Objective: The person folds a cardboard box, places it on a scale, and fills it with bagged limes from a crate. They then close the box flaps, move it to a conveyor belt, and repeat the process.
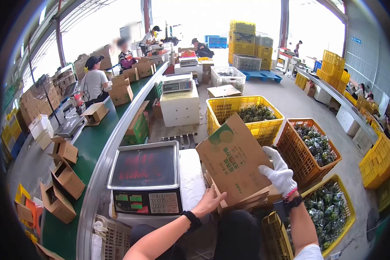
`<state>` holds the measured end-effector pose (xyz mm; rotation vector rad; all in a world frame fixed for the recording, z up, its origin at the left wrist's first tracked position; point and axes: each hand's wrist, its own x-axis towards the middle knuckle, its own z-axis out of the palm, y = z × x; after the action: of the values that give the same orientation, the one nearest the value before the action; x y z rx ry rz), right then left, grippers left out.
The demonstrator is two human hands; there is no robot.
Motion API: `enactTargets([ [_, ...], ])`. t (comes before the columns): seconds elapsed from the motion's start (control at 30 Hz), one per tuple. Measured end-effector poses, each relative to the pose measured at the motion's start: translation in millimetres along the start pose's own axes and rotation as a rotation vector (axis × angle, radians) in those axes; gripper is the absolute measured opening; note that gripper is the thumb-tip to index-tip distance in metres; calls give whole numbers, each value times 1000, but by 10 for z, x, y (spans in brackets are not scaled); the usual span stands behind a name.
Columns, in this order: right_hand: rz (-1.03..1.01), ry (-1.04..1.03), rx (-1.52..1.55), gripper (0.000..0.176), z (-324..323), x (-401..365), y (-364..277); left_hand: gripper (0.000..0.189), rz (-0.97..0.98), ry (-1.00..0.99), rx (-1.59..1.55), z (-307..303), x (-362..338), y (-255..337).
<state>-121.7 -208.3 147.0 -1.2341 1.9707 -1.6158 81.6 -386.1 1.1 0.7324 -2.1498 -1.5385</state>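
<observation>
A flattened cardboard carton (230, 159) with green and dark print stands tilted in front of me. My right hand (281, 173), in a white knitted glove, grips its right edge. My bare left hand (210, 201) is closed on its lower left edge, and some fingertips are hidden. More flat cardboard (258, 198) lies beneath and behind the carton, by my knees. Left of my hands sits a scale (145, 167) with a dark, red-marked top and a keypad. A white foam block (192, 173) lies beside it.
A green conveyor (95, 173) with a metal rail runs along my left, carrying open cartons (68, 178). Yellow (247, 102) and orange (310, 143) crates with bagged dark-green produce stand ahead and right. A second scale (177, 82) stands beyond. Several people work at the far stations.
</observation>
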Motion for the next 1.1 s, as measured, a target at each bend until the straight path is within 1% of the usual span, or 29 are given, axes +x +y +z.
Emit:
enactTargets([
  [0.03, -76, -28, -127, 64, -112, 2, -247, 73, -30, 8, 71, -69, -78, 220],
  [0.07, -148, -56, -254, 65, -203, 2, -459, 79, 115, 142, -91, -169, -76, 489],
  [0.1, -275, -93, -336, 58, -260, -18, -650, 84, 220, 288, -17, -274, 32, 532],
  [0.13, -276, -87, -337, 58, -280, 7, -735, 88, 324, 434, 56, -365, 130, 573],
  [0.2, -369, -416, -595, 48, -273, 22, -825, 98, 403, 550, -99, -466, 268, 843],
  [0.23, -382, -410, -637, 40, -179, -1, -720, 98, 353, 465, -339, -427, 372, 795],
  [0.27, -373, -425, -636, 40, -131, -20, -748, 92, 238, 438, -460, -444, 371, 875],
  [0.33, -233, -372, -374, 37, -73, -10, -821, 84, 196, 421, -422, -438, 367, 893],
  [0.37, -20, -360, -197, 34, -67, 8, -815, 82, 218, 428, -459, -432, 374, 902],
  [0.4, 30, -297, -182, 38, -62, 57, -809, 82, 212, 425, -457, -435, 360, 904],
  [0.47, 95, -320, -322, 42, -88, 157, -747, 82, 272, 375, -512, -439, 315, 923],
  [0.5, 133, -379, -374, 50, -142, 227, -771, 83, 285, 364, -509, -441, 313, 917],
  [0.53, 192, -384, -391, 55, -165, 300, -735, 83, 286, 356, -507, -446, 305, 915],
  [0.6, 235, -415, -490, 59, -177, 428, -782, 86, 268, 349, -501, -473, 263, 971],
  [0.63, 258, -399, -522, 61, -161, 459, -841, 86, 270, 340, -499, -479, 233, 981],
  [0.7, 202, -294, -452, 56, -143, 533, -765, 92, 317, 212, -522, -492, 166, 994],
  [0.73, 189, -241, -403, 53, -106, 575, -752, 92, 406, 138, -492, -448, 127, 1013],
  [0.77, 157, -200, -379, 49, -50, 615, -756, 88, 481, 165, -388, -407, 80, 1115],
  [0.8, 157, -199, -379, 49, 5, 656, -745, 84, 553, 192, -285, -378, 43, 1190],
  [0.83, 120, -180, -362, 48, 62, 697, -718, 84, 553, 191, -285, -404, 69, 1174],
  [0.9, 86, -175, -285, 45, 155, 771, -625, 71, 683, 368, 252, -511, 115, 1178],
  [0.93, 92, -169, -281, 45, 176, 832, -576, 62, 752, 418, 435, -555, 82, 1229],
  [1.0, 56, -318, -275, 42, 184, 925, -470, 51, 802, 203, 480, -679, 182, 1197],
  [1.07, 69, -342, -41, 37, 125, 942, -434, 40, 666, 69, 337, -780, 321, 1057],
  [1.1, 99, -385, 157, 40, 55, 964, -392, 30, 663, 50, 290, -818, 353, 1024],
])
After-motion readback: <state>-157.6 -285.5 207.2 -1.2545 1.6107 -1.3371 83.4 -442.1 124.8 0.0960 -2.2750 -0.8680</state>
